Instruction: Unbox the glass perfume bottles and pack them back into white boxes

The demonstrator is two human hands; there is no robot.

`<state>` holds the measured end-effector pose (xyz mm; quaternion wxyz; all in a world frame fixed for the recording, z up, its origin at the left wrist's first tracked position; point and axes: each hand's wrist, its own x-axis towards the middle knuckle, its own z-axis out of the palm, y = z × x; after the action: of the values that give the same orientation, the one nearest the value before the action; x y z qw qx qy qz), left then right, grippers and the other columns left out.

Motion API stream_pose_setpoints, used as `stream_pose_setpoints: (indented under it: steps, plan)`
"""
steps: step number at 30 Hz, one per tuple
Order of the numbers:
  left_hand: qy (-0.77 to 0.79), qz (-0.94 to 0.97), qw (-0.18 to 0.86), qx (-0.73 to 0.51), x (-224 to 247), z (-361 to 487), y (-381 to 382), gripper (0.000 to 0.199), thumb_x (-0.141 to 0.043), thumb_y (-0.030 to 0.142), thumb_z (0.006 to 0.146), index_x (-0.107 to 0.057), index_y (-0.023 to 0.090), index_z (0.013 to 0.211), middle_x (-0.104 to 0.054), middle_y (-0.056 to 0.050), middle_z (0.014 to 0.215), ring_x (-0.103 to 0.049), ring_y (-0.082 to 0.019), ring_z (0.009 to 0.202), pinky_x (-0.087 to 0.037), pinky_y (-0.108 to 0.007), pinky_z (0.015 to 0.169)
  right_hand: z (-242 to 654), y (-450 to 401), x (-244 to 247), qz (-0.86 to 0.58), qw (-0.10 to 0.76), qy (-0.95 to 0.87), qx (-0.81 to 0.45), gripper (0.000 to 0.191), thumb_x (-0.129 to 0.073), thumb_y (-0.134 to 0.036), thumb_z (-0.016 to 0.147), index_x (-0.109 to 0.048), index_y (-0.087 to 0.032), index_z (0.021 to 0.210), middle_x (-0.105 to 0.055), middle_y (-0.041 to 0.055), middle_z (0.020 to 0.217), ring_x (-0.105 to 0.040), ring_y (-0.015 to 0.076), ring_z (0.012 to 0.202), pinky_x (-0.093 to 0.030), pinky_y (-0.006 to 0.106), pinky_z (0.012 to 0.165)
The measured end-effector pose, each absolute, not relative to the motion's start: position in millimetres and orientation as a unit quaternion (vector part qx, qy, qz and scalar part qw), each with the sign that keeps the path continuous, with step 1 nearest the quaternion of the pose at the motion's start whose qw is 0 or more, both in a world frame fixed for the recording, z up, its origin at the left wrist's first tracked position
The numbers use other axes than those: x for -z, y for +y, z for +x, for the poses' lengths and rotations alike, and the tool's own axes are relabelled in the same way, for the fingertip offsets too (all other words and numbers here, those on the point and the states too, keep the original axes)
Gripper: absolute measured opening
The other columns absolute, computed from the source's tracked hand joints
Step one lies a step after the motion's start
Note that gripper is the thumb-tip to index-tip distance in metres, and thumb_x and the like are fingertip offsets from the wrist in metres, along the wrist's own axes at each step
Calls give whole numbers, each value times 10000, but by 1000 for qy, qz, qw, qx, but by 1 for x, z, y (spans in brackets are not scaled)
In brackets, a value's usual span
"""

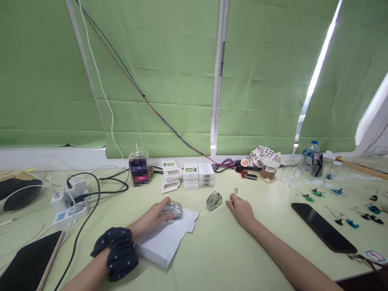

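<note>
My left hand (162, 212) is closed round a rounded clear glass bottle (172, 210) with a small gold neck, just above or resting on the far part of an opened white box (160, 246). To its right on the table sits a second clear, ribbed glass piece (214, 201), tilted, apart from both hands. My right hand (241, 210) rests on the table with curled fingers, pinching a small gold-coloured piece (232, 199), mostly hidden. Just beyond its fingertips is a tiny clear-topped piece (235, 190); whether the two are joined cannot be made out.
Small white boxes (206, 173) stand behind the hands, with an opened box (170, 178) beside them. A phone (323, 227) and several wired earphones (351, 223) lie at right. Cables, a power strip (71, 206) and a tablet (32, 260) are at left. Red-handled pliers (248, 175) lie behind.
</note>
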<state>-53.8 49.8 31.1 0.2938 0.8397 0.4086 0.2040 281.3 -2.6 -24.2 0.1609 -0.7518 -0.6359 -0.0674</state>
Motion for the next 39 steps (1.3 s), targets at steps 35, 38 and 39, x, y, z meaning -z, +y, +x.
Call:
stream_pose_setpoints:
  steps: [35,38,39]
  plan:
    - [385,889,118,-218,-57,-1,27,471,-666,202,647,-528,261,1094,-455,-95,1229,-403,-328,1186,-365,-488,967,245,-25,37,-551,457,-691,-101,857,-675,-367,723,-194,-191,1410,-266,147,1479,-223,296,1387,-255,489,1117]
    - [492,842,162,-151,-51,-42,55,765,-749,267,546,-441,274,1246,-357,-141,1389,-326,-403,1276,-346,-540,973,234,-14,35,-570,455,-664,-168,911,-705,-349,675,-200,-171,1412,-269,153,1483,-225,286,1390,-225,475,1134]
    - [518,823,187,-138,-45,-51,62,832,-775,276,492,-436,254,1251,-414,-148,1346,-367,-405,1249,-353,-532,970,232,-12,35,-572,455,-657,-183,905,-705,-344,670,-213,-164,1408,-292,156,1473,-249,284,1382,-230,466,1134]
